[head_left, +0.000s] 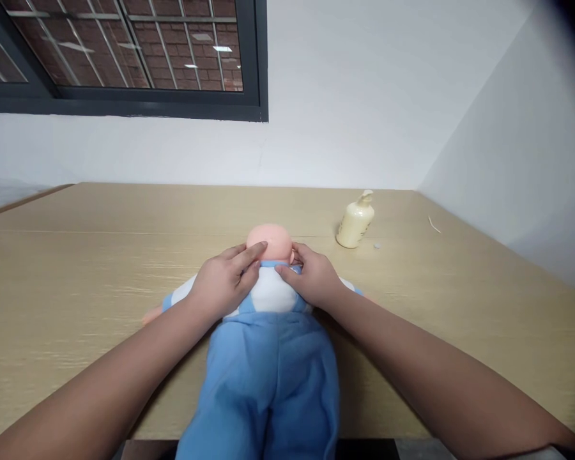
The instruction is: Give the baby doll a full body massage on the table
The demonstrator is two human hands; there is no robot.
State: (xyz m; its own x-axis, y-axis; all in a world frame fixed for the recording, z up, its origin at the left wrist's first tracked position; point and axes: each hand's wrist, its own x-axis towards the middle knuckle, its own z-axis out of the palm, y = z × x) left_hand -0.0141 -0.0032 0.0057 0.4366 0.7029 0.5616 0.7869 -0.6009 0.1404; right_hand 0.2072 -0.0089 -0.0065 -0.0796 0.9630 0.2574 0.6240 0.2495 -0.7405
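A baby doll (pixel 274 358) with a smooth pink head, a white top and blue overalls lies lengthwise on the table. Its face does not show, and its legs run past the near table edge. My left hand (pixel 227 276) holds the doll at the left shoulder and neck, one finger reaching onto the head. At the right side of the neck, my right hand (pixel 315 275) grips the doll, fingers around the side of the head and thumb on its upper body. The doll's arms stretch out to both sides, partly hidden under my forearms.
A cream pump bottle (pixel 354 225) stands on the wooden table (pixel 76 268) beyond my right hand. Beside it lies a small pale bit (pixel 376 246), and farther right a thin, light strip (pixel 434 224). White walls and a barred window border the table's far side.
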